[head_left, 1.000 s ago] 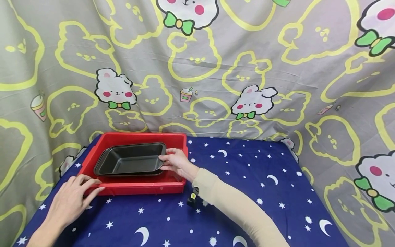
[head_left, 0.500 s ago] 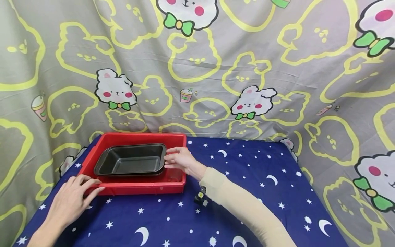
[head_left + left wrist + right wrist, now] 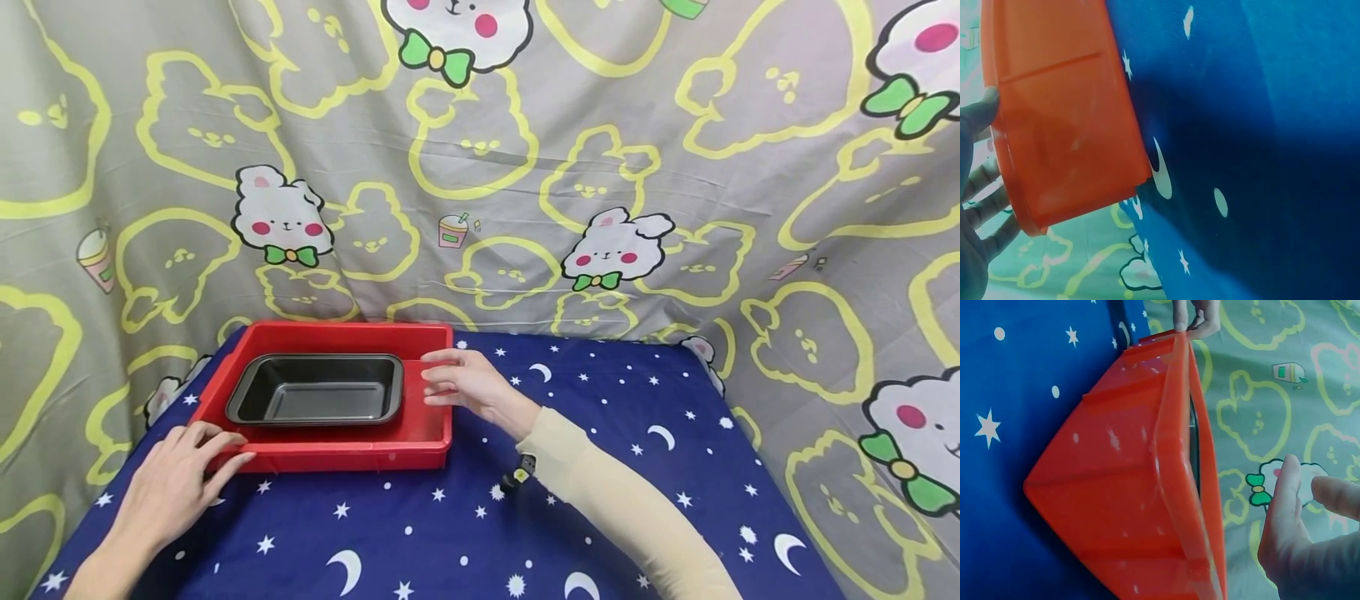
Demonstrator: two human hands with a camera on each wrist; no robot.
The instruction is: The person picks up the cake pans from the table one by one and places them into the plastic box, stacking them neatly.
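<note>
A dark grey metal loaf pan lies level inside a shallow red plastic bin at the left of the table. My left hand holds the bin's near left corner, thumb at the front and fingers over the left side; the left wrist view shows the thumb and fingers at the red rim. Just right of the pan, my right hand hovers above the bin's right wall. Its fingers are spread and hold nothing, apart from the pan. The right wrist view shows the pan only as a dark sliver behind the rim.
A dark blue cloth with white moons and stars covers the table. Behind and at both sides hangs a grey curtain with yellow outlines and rabbit faces. A small black strapped piece hangs at the right sleeve.
My right hand has let go of the loaf pan and moved right. The pan's tilted right end has come down, and the second rim seen beneath it no longer shows. My left hand stays put.
</note>
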